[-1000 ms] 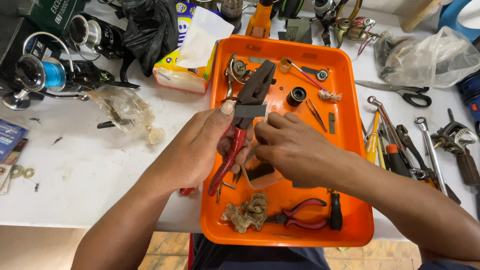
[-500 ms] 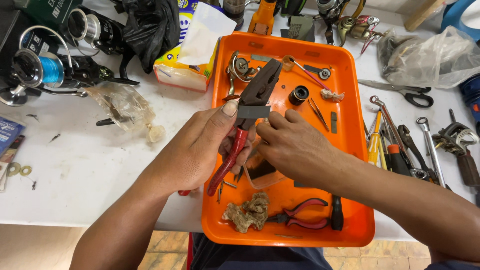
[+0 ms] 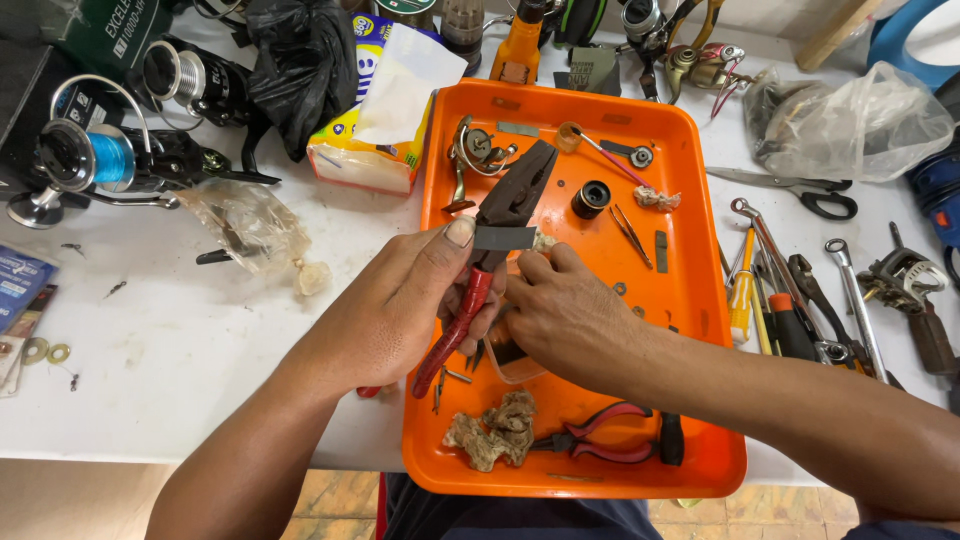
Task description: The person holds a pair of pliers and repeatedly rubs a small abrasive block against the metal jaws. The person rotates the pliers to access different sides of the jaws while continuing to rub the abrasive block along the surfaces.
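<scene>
A: Nearest edge of orange plastic tray [image 3: 700, 470]: crumpled tan rag [image 3: 492, 432] beside small red-handled side cutters [image 3: 610, 440]. Both lying untouched.

B: Hands?

A: Left hand [image 3: 400, 310] clenched around red-handled steel combination pliers [image 3: 485, 270], thumb pressed on the flat just below the head, handles angled down toward the body, head pointing away over the tray middle. Right hand [image 3: 570, 315] curled just beside the pliers, fingertips pinching something small at the joint.

B: Stage of work?

A: Judged mid-way. Black cylindrical bushing [image 3: 591, 198], thin metal tweezers [image 3: 630, 232], small washers and a silver reel frame part [image 3: 478, 152] laid out loose on the tray, so disassembly appears well along. Piece under the fingers apparently not yet freed or fitted.

B: Farther out?

A: White table [image 3: 180, 340] carrying a spinning reel with blue line [image 3: 85, 165] at left, wrenches and screwdrivers [image 3: 790, 290] at right, black-handled scissors [image 3: 790, 190] beyond.

B: Hidden or unclear?

A: Pinched piece too small and covered by the fingers to identify. Pliers jaws apparently closed, not certain. Clear object under the right palm mostly covered.
</scene>
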